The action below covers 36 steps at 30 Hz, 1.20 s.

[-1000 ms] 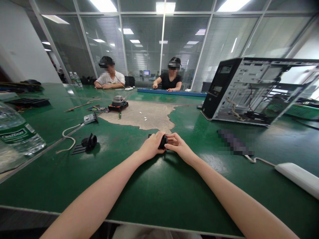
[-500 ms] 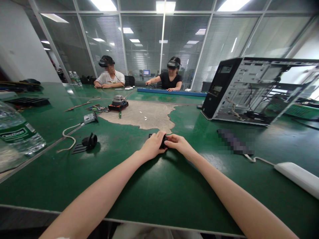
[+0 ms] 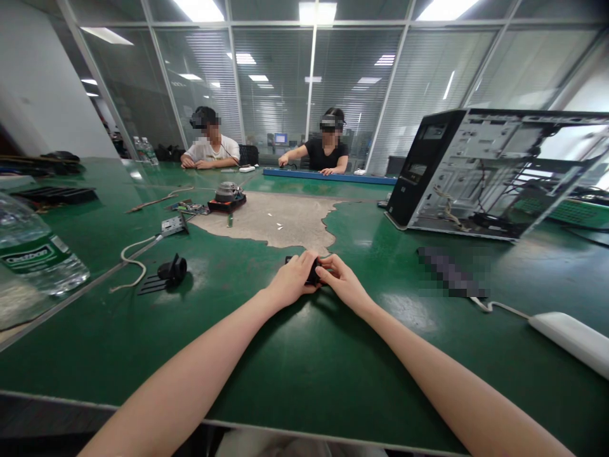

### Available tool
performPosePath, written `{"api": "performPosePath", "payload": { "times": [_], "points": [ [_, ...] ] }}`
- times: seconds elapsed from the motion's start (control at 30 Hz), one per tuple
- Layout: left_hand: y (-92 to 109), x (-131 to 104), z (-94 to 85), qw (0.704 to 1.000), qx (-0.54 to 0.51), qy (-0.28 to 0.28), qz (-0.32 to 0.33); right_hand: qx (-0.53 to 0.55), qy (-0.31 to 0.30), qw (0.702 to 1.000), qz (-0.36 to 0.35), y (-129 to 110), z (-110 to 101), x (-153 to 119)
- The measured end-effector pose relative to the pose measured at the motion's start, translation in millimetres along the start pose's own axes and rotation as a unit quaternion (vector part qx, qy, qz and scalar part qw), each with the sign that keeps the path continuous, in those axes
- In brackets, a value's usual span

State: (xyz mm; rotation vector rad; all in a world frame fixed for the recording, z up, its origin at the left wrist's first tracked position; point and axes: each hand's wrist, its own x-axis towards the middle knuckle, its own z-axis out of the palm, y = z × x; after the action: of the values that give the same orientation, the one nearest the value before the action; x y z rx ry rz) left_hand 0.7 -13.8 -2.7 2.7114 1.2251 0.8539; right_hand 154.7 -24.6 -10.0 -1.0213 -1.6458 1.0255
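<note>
3 large ceiling lights (image 3: 318, 13) glare overhead; the green table (image 3: 295, 368) reflects pale patches; edges look stretched, far detail perhaps blurred.

- Black on the handheld part (image 3: 313, 275)
- Green across the tabletop (image 3: 295, 374), beige in its ragged patch (image 3: 304, 219)
- Green and white on the bottle label (image 3: 34, 255)

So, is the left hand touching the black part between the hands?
Touching. The head view shows the left hand wrapped over the black part, with no gap visible between them.
</note>
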Motion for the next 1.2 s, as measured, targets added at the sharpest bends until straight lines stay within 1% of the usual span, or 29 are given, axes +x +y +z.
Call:
{"api": "performPosePath", "payload": {
  "times": [0.13, 0.23, 0.3, 0.33, 0.43, 0.5, 0.7, 0.83, 0.9, 1.0, 1.07, 1.2],
  "points": [
    [1.6, 0.3, -2.6, 0.999, 0.049, 0.001, 0.005, 0.005, 0.011, 1.000, 0.012, 0.5, 0.7, 3.1],
    [2.2, 0.5, -3.0, 0.997, 0.077, 0.025, 0.017, -0.012, 0.004, 1.000, 0.015, 0.7, 0.3, 3.1],
    [1.3, 0.7, -2.2, 0.997, 0.066, 0.028, 0.033, -0.004, -0.011, 1.000, 0.009, 1.0, 0.1, 1.8],
    [0.6, 0.8, -1.6, 0.998, 0.053, 0.021, 0.039, 0.004, -0.016, 1.000, 0.002, 1.1, 0.2, 0.7],
    [-1.3, 1.3, -0.9, 0.999, 0.031, 0.003, 0.043, 0.024, -0.023, 0.999, -0.017, 0.7, 1.3, -2.9],
    [-1.7, 1.5, -1.4, 0.999, 0.032, 0.001, 0.043, 0.026, -0.025, 0.999, -0.016, -0.1, 2.5, -4.2],
    [-0.4, 1.3, -3.2, 0.999, 0.033, -0.001, 0.038, 0.011, 0.002, 1.000, 0.007, 1.2, 4.6, 0.3],
    [-0.2, 1.5, -3.5, 0.999, 0.040, -0.005, 0.035, -0.036, 0.024, 0.999, 0.004, 4.3, 3.6, 2.3],
    [0.0, 1.6, -4.0, 0.998, 0.045, -0.005, 0.036, -0.048, 0.014, 0.999, -0.003, 4.3, 2.7, 1.5],
    [0.8, 1.8, -5.1, 0.998, 0.054, -0.006, 0.034, -0.027, -0.018, 0.999, -0.017, 1.7, 1.7, -1.6],
    [1.5, 1.9, -5.5, 0.998, 0.057, -0.007, 0.031, -0.013, -0.028, 0.999, -0.030, -0.5, 1.6, -3.7],
    [2.4, 1.9, -5.1, 0.998, 0.061, -0.007, 0.027, -0.005, -0.010, 0.999, -0.035, -1.2, 3.0, -3.3]
  ]
}}
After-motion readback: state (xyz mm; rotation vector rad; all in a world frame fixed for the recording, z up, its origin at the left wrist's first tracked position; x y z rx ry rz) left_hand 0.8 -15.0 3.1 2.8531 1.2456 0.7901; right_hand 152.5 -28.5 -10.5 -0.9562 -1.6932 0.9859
